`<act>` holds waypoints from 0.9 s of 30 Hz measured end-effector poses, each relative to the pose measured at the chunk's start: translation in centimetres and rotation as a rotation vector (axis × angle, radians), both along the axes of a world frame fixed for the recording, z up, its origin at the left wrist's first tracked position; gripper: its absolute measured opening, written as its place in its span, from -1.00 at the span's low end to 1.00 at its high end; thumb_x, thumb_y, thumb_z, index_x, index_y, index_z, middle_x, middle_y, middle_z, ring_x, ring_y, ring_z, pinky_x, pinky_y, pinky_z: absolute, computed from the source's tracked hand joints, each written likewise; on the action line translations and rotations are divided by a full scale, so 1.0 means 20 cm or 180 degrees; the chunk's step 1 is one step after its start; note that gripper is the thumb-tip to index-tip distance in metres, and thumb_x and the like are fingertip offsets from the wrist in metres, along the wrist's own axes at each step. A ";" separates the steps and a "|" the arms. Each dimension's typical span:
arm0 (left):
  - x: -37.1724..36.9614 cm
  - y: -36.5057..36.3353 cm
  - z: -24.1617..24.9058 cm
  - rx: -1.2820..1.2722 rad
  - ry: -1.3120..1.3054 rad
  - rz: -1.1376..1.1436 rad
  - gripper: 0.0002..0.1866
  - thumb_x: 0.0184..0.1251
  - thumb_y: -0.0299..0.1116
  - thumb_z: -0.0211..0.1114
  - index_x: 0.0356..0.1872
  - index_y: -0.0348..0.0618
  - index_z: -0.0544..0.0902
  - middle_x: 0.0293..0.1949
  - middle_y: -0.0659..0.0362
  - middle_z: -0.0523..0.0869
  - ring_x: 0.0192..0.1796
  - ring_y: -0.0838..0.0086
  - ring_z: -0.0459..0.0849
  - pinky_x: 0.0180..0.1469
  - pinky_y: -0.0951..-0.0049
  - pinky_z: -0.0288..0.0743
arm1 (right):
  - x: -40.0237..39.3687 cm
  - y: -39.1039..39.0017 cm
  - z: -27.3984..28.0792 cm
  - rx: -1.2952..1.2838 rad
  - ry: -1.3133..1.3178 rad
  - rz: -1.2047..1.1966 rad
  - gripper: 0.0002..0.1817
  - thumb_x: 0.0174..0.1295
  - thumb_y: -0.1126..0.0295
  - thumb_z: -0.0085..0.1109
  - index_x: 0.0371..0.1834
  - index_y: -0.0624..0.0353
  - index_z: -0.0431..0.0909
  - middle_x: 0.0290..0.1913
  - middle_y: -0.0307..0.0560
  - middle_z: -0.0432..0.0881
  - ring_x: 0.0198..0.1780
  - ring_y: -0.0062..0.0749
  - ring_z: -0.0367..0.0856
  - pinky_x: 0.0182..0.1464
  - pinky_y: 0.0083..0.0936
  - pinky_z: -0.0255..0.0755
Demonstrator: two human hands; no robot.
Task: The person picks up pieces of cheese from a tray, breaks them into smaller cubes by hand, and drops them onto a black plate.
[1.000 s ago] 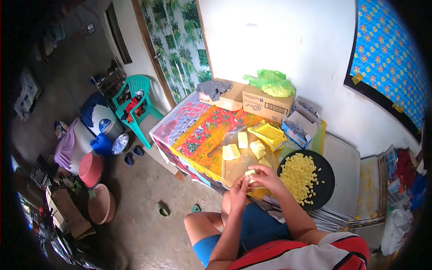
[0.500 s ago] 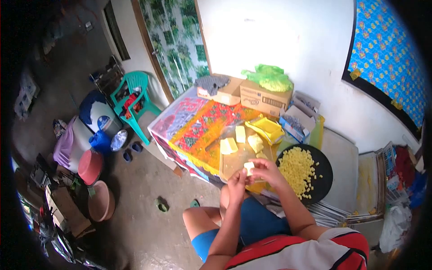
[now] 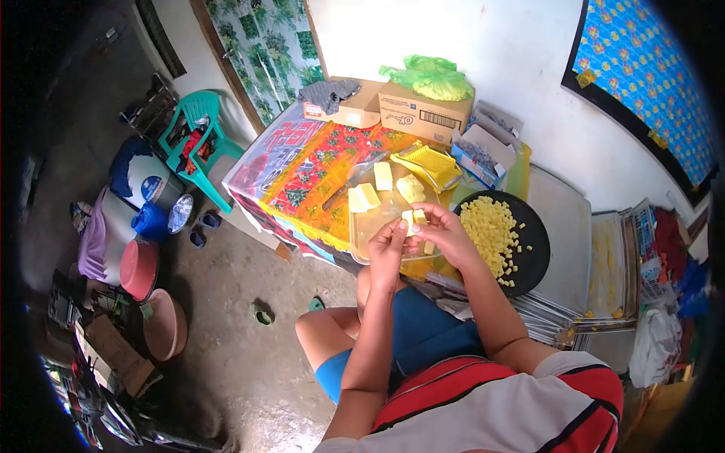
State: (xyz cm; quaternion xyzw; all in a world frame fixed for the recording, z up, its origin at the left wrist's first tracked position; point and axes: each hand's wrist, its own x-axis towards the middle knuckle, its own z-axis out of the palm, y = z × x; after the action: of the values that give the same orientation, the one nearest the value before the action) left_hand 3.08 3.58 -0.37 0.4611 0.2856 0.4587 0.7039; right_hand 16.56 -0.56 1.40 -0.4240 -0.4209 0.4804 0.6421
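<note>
Just over the near part of a shallow plastic tray (image 3: pixel 377 217), my left hand (image 3: pixel 388 243) and right hand (image 3: pixel 448 236) come together, fingertips pinching a pale yellow piece (image 3: pixel 408 219) between them; it looks parted down the middle, though I cannot tell whether it is fully in two. I judge it light, fairly soft and perhaps slippery, apt to dent or crumble under a hard squeeze, so thumb and fingertips on its flat sides seem the best hold. To my right, small yellow cubes (image 3: pixel 483 226) cover one side of a round black pan (image 3: pixel 536 253). Beyond my hands, larger yellow blocks (image 3: pixel 384 177) lie in the tray. Farther back on the counter (image 3: pixel 341 145), a green plastic bag (image 3: pixel 430 78) tops a cardboard carton (image 3: pixel 400 103).
</note>
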 end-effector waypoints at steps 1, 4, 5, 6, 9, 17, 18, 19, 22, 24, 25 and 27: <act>0.00 0.00 0.00 0.0022 0.0015 -0.0015 -0.68 0.45 -0.26 0.12 -0.01 -0.32 0.59 -0.33 0.10 0.70 -0.36 0.50 0.69 -0.32 0.53 0.61 | 0.00 0.00 -0.01 0.0098 -0.0104 -0.0068 -0.60 0.19 0.55 0.22 0.13 0.28 0.46 -0.15 -0.16 0.58 -0.17 -0.61 0.56 -0.15 -0.64 0.50; 0.00 0.00 0.02 -0.0100 -0.0040 -0.0060 -0.69 0.41 -0.28 0.17 0.00 -0.33 0.59 -0.32 0.10 0.70 -0.38 0.51 0.68 -0.34 0.54 0.63 | 0.01 0.01 -0.02 0.0116 -0.0063 -0.0042 -0.62 0.17 0.56 0.24 0.08 0.29 0.47 -0.18 -0.18 0.58 -0.22 -0.64 0.56 -0.22 -0.68 0.46; 0.00 -0.01 0.03 -0.0064 -0.0065 -0.0057 -0.69 0.40 -0.30 0.19 0.00 -0.34 0.59 -0.32 0.10 0.70 -0.38 0.51 0.68 -0.34 0.54 0.63 | 0.01 0.00 -0.02 0.0117 -0.0072 -0.0046 -0.61 0.16 0.57 0.24 0.08 0.30 0.47 -0.18 -0.17 0.58 -0.23 -0.63 0.56 -0.21 -0.68 0.46; 0.00 -0.01 0.04 -0.0027 -0.0091 -0.0054 -0.69 0.39 -0.31 0.20 0.00 -0.35 0.58 -0.32 0.10 0.70 -0.39 0.51 0.68 -0.35 0.54 0.64 | 0.01 0.00 -0.01 0.0120 -0.0082 -0.0049 -0.61 0.16 0.57 0.24 0.08 0.30 0.47 -0.17 -0.16 0.58 -0.24 -0.63 0.56 -0.21 -0.68 0.47; -0.01 0.00 0.03 0.0001 -0.0157 -0.0125 -0.69 0.36 -0.35 0.23 0.01 -0.37 0.57 -0.31 0.09 0.70 -0.39 0.50 0.69 -0.35 0.54 0.66 | 0.00 -0.01 0.02 0.0152 -0.0083 -0.0067 -0.61 0.14 0.59 0.24 0.07 0.30 0.48 -0.16 -0.14 0.59 -0.26 -0.63 0.57 -0.21 -0.67 0.49; -0.02 0.00 0.05 0.0025 -0.0076 -0.0224 -0.70 0.39 -0.36 0.19 0.00 -0.38 0.58 -0.30 0.08 0.71 -0.37 0.49 0.70 -0.34 0.52 0.67 | 0.01 -0.03 0.04 0.0039 0.0014 -0.0036 -0.61 0.12 0.57 0.27 0.06 0.31 0.50 -0.19 -0.11 0.61 -0.29 -0.59 0.60 -0.22 -0.66 0.53; -0.02 0.00 0.04 0.0030 -0.0081 -0.0239 -0.70 0.40 -0.36 0.18 0.00 -0.38 0.58 -0.30 0.08 0.71 -0.37 0.50 0.70 -0.34 0.52 0.67 | 0.01 -0.02 0.03 0.0043 -0.0003 -0.0045 -0.61 0.12 0.57 0.27 0.06 0.31 0.50 -0.19 -0.11 0.61 -0.29 -0.58 0.60 -0.22 -0.66 0.53; -0.02 0.01 0.04 0.0034 -0.0086 -0.0254 -0.71 0.40 -0.36 0.17 0.00 -0.38 0.58 -0.30 0.08 0.71 -0.36 0.50 0.70 -0.33 0.52 0.67 | 0.01 -0.02 0.03 0.0046 -0.0019 -0.0053 -0.61 0.12 0.57 0.27 0.06 0.31 0.50 -0.19 -0.11 0.62 -0.29 -0.58 0.60 -0.22 -0.66 0.53; -0.02 0.01 0.04 0.0025 -0.0089 -0.0270 -0.71 0.41 -0.36 0.16 0.00 -0.37 0.59 -0.30 0.09 0.70 -0.37 0.50 0.69 -0.33 0.53 0.67 | 0.01 -0.02 0.03 0.0079 -0.0028 -0.0067 -0.60 0.13 0.57 0.26 0.07 0.30 0.49 -0.19 -0.11 0.62 -0.28 -0.58 0.60 -0.21 -0.66 0.52; -0.02 0.01 0.04 -0.0005 -0.0074 -0.0264 -0.71 0.42 -0.36 0.15 0.01 -0.36 0.59 -0.29 0.09 0.70 -0.35 0.51 0.69 -0.33 0.53 0.67 | 0.01 -0.02 0.01 0.0066 0.0017 -0.0014 -0.60 0.14 0.57 0.25 0.09 0.29 0.48 -0.17 -0.11 0.62 -0.26 -0.57 0.61 -0.18 -0.65 0.52; -0.02 0.01 0.04 -0.0019 -0.0067 -0.0261 -0.71 0.42 -0.35 0.15 0.01 -0.35 0.59 -0.28 0.09 0.70 -0.34 0.51 0.69 -0.33 0.53 0.67 | 0.01 -0.02 0.01 0.0060 0.0040 0.0013 -0.59 0.15 0.57 0.25 0.10 0.28 0.47 -0.16 -0.10 0.62 -0.25 -0.56 0.62 -0.16 -0.65 0.52; -0.02 0.01 0.05 -0.0103 -0.0167 -0.0217 -0.71 0.43 -0.35 0.13 0.02 -0.34 0.58 -0.25 0.08 0.70 -0.32 0.51 0.69 -0.33 0.54 0.67 | 0.00 -0.02 0.02 0.0171 -0.0206 -0.0075 -0.59 0.17 0.56 0.24 0.11 0.27 0.47 -0.13 -0.10 0.63 -0.22 -0.54 0.63 -0.13 -0.63 0.52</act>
State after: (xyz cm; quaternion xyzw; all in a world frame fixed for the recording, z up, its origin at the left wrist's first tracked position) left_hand 2.62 3.75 0.70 0.4469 0.2586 0.4417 0.7337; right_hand 16.48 -0.94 1.89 -0.4268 -0.4492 0.4475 0.6448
